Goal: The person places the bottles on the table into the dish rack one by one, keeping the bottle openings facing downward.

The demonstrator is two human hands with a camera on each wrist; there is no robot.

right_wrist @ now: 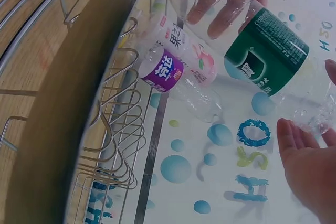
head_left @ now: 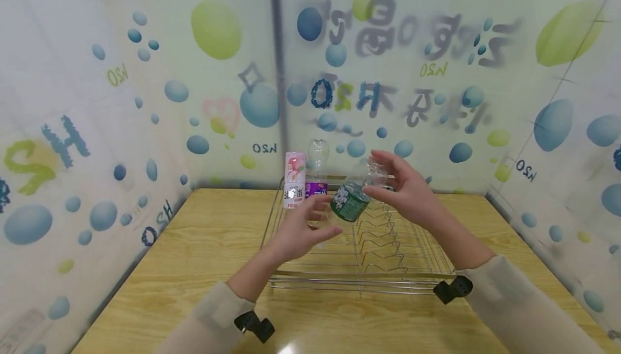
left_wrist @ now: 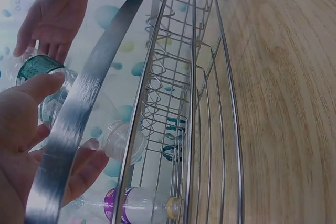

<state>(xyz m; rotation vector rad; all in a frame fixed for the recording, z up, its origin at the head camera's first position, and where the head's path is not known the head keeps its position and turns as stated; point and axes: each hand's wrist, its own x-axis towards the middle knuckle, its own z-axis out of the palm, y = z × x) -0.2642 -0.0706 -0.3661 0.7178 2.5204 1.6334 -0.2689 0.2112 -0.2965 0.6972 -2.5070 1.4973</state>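
Note:
A clear plastic bottle with a green label (head_left: 349,201) is held tilted above the wire rack (head_left: 388,276), its base up toward the right. My left hand (head_left: 301,230) holds it near the neck end, thumb on one side and fingers on the other. At the base, my right hand (head_left: 407,187) grips it between thumb and fingers. In the left wrist view the bottle's clear neck (left_wrist: 123,140) points down, partly behind the rack's wires. Label and base show well in the right wrist view, where the green label (right_wrist: 268,51) faces the camera.
At the rack's back left stand a pink-and-white peach drink bottle (head_left: 294,176) and a clear bottle with a purple label (head_left: 317,188). Wavy wire dividers (head_left: 383,235) run along the rack. It sits on a wooden table (head_left: 204,235), with patterned walls (head_left: 233,101) around it.

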